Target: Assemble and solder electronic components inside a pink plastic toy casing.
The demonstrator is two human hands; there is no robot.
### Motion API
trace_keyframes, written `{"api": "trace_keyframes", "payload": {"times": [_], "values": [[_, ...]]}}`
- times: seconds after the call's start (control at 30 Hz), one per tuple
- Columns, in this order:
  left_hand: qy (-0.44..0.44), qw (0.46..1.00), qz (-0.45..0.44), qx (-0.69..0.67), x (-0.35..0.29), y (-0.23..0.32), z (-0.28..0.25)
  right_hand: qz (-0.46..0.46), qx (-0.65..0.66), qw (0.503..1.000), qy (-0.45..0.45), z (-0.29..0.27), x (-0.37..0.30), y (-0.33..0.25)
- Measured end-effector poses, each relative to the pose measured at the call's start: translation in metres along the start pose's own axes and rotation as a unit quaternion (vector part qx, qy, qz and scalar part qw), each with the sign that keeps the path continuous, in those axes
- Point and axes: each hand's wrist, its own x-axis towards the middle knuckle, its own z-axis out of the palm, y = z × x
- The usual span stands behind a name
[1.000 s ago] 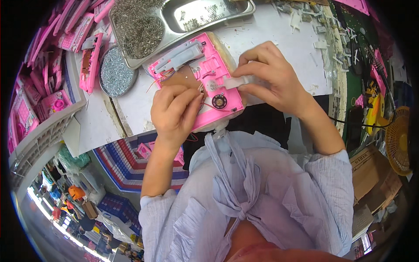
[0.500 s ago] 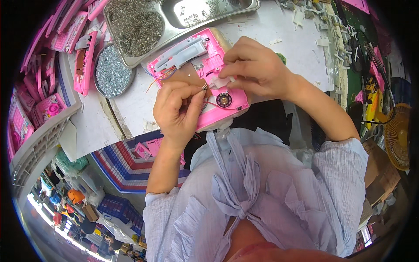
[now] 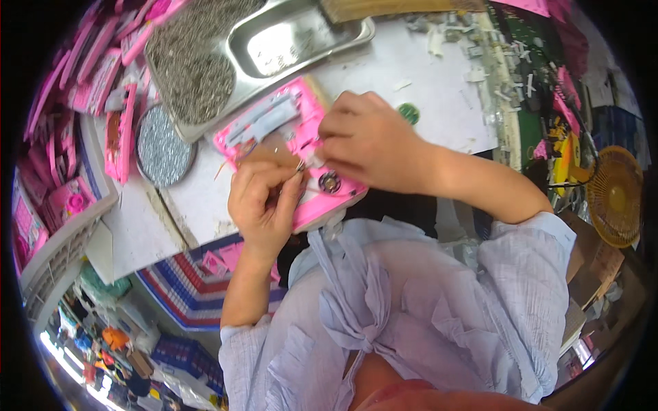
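Note:
A pink plastic housing [image 3: 314, 214] lies open on the worktable in front of me. It holds a grey elongated part [image 3: 266, 122], a round black speaker [image 3: 330, 181] and thin coloured wires. At its near left side my left hand [image 3: 264, 204] is closed, thumb and forefinger pinching thin wires. From the right, my right hand [image 3: 373, 140] reaches over the housing, fingers curled down beside the speaker and close to the left fingertips. Motion blurs those fingers; a small whitish bit shows below them, and what they grip is hidden.
A steel tray [image 3: 236, 88] with heaped small metal parts stands behind the housing. Left of it is a round dish of screws [image 3: 165, 146]. Pink housings [image 3: 72, 171] pile up far left. A green disc [image 3: 409, 113] and scattered small parts lie to the right.
The whole view has shifted, so the table appears lower and further left. My right hand has drawn slightly closer to me, its fingers curled more. The left hand keeps its pinch.

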Motion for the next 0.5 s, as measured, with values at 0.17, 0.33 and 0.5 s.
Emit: {"api": "trace_keyframes", "payload": {"times": [0.17, 0.33, 0.5], "values": [[-0.014, 0.999, -0.01, 0.034, -0.002, 0.003, -0.003, -0.003, 0.197, 0.973, -0.122, -0.042, 0.01, 0.021], [-0.029, 0.998, 0.008, 0.049, 0.0, 0.002, -0.004, 0.28, -0.135, 0.947, 0.084, -0.12, 0.041, 0.114], [-0.027, 0.998, 0.011, 0.055, 0.003, 0.006, 0.0, 0.227, -0.159, 0.949, 0.148, -0.15, 0.05, 0.13]]}}
